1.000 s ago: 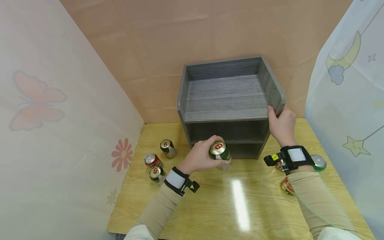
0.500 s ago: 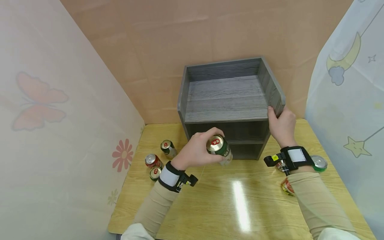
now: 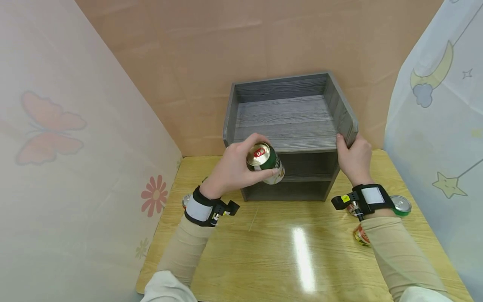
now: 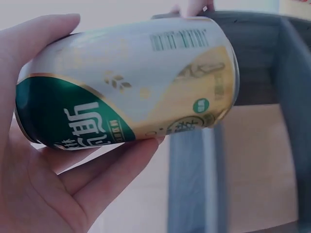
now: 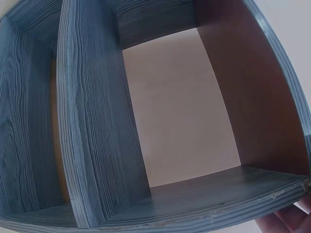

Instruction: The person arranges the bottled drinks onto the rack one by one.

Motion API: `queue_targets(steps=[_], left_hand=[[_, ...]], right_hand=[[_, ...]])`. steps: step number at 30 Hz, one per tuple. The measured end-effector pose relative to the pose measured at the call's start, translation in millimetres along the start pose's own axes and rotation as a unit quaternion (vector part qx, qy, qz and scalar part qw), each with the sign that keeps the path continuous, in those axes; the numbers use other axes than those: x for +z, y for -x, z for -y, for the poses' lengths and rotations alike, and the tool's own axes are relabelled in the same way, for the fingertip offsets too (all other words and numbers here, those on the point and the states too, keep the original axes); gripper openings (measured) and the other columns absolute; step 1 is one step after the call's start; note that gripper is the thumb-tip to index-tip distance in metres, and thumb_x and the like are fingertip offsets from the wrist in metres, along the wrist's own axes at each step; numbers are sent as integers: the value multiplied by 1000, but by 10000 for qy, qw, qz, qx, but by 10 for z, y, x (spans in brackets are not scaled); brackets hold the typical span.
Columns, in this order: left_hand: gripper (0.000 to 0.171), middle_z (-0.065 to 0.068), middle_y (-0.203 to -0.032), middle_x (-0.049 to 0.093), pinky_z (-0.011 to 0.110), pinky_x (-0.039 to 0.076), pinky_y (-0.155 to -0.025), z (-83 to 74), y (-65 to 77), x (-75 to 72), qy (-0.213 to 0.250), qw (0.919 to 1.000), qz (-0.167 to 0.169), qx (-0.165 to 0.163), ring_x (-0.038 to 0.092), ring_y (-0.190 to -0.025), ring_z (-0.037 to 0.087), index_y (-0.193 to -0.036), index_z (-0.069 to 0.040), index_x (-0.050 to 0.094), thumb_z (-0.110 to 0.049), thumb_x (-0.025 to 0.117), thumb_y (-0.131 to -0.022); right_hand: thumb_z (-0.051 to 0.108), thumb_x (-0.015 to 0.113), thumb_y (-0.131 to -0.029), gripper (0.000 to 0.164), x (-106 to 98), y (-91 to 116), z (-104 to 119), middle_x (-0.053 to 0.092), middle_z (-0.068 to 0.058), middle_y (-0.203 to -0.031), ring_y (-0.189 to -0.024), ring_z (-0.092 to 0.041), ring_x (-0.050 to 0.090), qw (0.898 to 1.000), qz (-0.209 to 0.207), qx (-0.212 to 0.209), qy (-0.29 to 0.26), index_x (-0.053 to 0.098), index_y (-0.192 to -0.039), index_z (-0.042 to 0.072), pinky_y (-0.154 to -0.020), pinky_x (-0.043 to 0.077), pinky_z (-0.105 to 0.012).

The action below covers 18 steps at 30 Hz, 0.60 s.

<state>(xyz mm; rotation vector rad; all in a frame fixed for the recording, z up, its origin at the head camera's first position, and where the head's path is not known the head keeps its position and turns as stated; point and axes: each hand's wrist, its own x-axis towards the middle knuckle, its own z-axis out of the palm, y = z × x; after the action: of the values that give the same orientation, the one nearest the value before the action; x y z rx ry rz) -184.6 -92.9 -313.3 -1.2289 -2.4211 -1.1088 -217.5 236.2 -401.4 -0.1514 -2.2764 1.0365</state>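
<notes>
In the head view my left hand [image 3: 235, 167] grips a green, white and gold drink can [image 3: 273, 174], thumb on the near side and fingers around the far side. The can is tilted, its gold top facing up toward the camera. It is held up in front of the left part of a grey wooden shelf unit [image 3: 286, 121]. The left wrist view shows the side of the same can [image 4: 146, 82] close up. My right hand [image 3: 354, 159] holds the front edge of the unit's right side panel; in the right wrist view only its fingertips [image 5: 284, 221] show.
A red can [image 3: 186, 200] stands at the left, mostly behind my left forearm. At the right, partly hidden by my right arm, are a green can [image 3: 401, 204] and a red-yellow can [image 3: 361, 236]. Printed sheets hang on both sides of the wooden table [image 3: 264, 251].
My left hand has raised the can and shifted it left toward the shelf unit, tilting it more. The left forearm now covers most of the left cans. My right hand has stayed put.
</notes>
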Motion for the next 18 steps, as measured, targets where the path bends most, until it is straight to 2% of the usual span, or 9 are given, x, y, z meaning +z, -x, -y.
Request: queue_targets(steps=[5,10,13,18], left_hand=[[60,-5,-95,69,25,53,-67,-41,-140,-221,-46,10000,62,6,64,-76,3,-127,-8,51,-28,86,-82],[65,-1,-102,68,24,53,-76,-61,-284,-405,-307,9993,234,-23,65,-87,5,-127,-6,47,-26,87,-80],[65,2,-107,66,23,53,-80,-56,-353,-479,-408,9988,287,2,64,-92,7,-126,-6,46,-23,87,-79],[60,2,-109,65,23,53,-82,-34,-439,-549,-317,9988,350,102,64,-94,7,-124,-5,47,-16,86,-79]], right_hand=[[27,58,-101,35,0,3,17,53,-15,-71,-59,-20,44,10000,-6,1,-26,61,-94,-7,-52,30,-30],[27,58,-101,35,10,4,25,53,-15,-72,-62,-24,45,10000,-23,3,-15,61,-93,-7,-53,30,-31],[26,58,-101,35,16,6,27,53,-15,-72,-63,-25,45,10000,-49,-1,-45,60,-92,-7,-53,30,-32],[27,58,-102,36,10,5,34,54,-16,-74,-65,-26,46,10000,-24,6,-70,61,-95,-8,-54,30,-31]])
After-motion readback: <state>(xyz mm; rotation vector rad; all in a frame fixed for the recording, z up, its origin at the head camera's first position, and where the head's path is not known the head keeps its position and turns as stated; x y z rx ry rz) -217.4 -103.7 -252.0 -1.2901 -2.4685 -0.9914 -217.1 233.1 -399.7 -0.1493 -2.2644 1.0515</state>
